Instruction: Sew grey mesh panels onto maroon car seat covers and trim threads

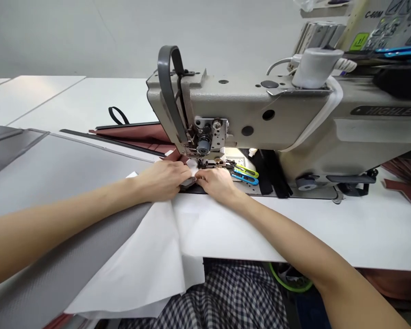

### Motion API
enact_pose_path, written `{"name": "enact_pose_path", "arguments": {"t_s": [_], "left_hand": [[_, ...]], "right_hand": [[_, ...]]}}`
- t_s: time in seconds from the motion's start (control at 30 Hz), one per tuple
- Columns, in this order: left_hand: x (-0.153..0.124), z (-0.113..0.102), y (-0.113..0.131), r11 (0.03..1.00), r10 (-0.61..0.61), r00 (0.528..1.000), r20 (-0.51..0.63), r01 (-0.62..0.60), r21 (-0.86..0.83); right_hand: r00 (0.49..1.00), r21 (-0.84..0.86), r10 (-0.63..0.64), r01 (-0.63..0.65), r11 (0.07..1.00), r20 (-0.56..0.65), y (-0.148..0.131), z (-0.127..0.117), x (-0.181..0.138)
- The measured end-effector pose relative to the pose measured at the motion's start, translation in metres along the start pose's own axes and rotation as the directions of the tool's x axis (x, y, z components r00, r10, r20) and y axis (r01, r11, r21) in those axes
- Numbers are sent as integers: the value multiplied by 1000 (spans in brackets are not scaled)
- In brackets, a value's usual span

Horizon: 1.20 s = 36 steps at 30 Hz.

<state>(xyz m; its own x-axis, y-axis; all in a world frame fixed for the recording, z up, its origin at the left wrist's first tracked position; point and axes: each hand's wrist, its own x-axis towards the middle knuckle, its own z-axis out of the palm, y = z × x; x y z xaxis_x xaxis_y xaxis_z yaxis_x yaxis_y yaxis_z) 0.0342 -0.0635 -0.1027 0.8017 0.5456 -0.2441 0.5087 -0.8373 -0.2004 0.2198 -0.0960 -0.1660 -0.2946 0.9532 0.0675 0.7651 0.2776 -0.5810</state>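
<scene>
My left hand [166,179] is closed on the edge of a large grey fabric piece [78,167], just in front of the presser foot of a sewing machine [239,109]. Close to its right, my right hand [216,181] pinches the same edge by the needle area, with thumb and fingertips together. The fingertips partly hide the edge being held. A thin white sheet [140,262] hangs from the fabric over the table's front edge. Dark red fabric [137,136] with black edging lies behind the left hand.
Yellow and blue thread snips [245,174] lie on the machine bed, right of my right hand. Black strips [272,171] lie under the machine arm. The white table [294,224] ends at my lap, above a green-rimmed bin [294,289]. More dark red fabric [406,187] lies far right.
</scene>
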Motion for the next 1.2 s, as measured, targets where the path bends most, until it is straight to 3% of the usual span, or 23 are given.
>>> {"name": "enact_pose_path", "arguments": {"t_s": [0.07, 0.27, 0.4, 0.5, 0.63, 0.73, 0.93, 1.07, 1.2], "left_hand": [[0, 3, 3, 1000, -25, 999, -25, 25, -17], [0, 10, -4, 997, 75, 994, -75, -77, -31], [-2, 16, -14, 991, 26, 992, -121, -42, -127], [-2, 23, -26, 963, -54, 982, -182, 3, -268], [3, 33, -41, 831, -125, 977, -171, 9, -557], [7, 39, -43, 766, -149, 978, -147, 21, -642], [8, 39, -37, 782, -100, 977, -189, -41, -622], [11, 32, -30, 868, -51, 983, -176, -43, -494], [11, 29, -21, 916, 4, 969, -247, -102, -388]], "right_hand": [[999, -61, -39, 39, 997, 4, -2, 3, -8], [994, -114, -113, 114, 987, 8, -2, 10, -21], [991, -24, -17, 14, 1000, -135, 4, 7, -18], [959, -24, 116, -127, 992, -260, 9, 6, -14], [975, -107, 56, -81, 991, -216, 11, 9, -9], [978, -136, 53, -82, 987, -201, 8, 13, -2], [982, -129, 103, -124, 984, -158, 5, 11, 7], [994, -156, 23, -39, 987, -104, 7, 8, 4], [998, -205, -60, 52, 977, -34, 9, 4, -4]]}}
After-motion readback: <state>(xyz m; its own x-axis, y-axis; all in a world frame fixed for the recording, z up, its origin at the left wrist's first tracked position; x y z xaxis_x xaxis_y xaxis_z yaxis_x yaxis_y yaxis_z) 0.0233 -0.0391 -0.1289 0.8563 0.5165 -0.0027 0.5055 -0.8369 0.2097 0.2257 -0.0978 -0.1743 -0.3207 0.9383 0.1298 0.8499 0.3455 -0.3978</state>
